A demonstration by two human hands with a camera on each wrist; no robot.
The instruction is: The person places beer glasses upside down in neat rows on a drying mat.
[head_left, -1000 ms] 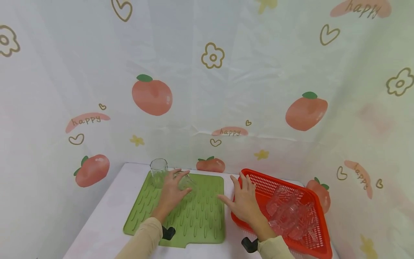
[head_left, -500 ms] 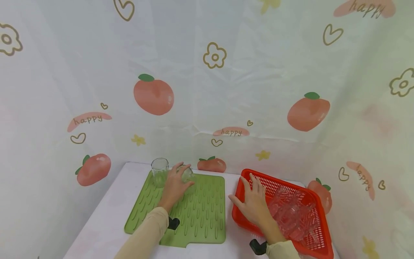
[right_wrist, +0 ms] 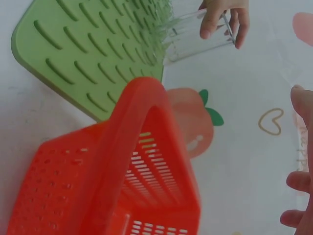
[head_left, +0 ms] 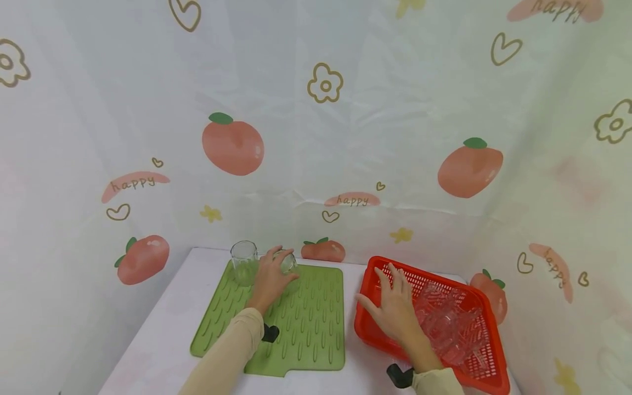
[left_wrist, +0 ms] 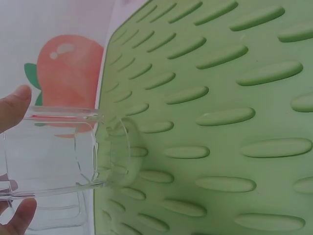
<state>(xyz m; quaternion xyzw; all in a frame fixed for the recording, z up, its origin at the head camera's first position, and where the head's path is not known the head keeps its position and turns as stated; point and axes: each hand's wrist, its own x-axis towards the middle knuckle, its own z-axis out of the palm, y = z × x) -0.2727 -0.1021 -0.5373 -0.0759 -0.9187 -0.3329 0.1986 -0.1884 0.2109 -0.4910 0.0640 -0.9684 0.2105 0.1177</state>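
My left hand (head_left: 270, 278) grips a clear drinking glass (head_left: 288, 263) by its upper part, at the back of the green ridged mat (head_left: 316, 321). In the left wrist view the thumb and fingertips pinch the glass (left_wrist: 54, 152) near one end, and its other end is at the mat, standing upright. Just left of it another clear glass (head_left: 244, 264) stands on the mat. My right hand (head_left: 396, 312) hovers above the left side of the red basket (head_left: 362, 312), fingers spread and holding nothing. Several clear glasses (head_left: 449, 326) lie in the basket's right part.
A white tabletop (head_left: 148, 340) lies under the mat and basket. A printed white curtain (head_left: 326, 142) closes in the back and both sides. The basket's raised red rim (right_wrist: 142, 98) stands close to the mat's right edge.
The glass in my left hand has gone from tilted to upright at the back of the mat. My right hand has drifted right, over the basket.
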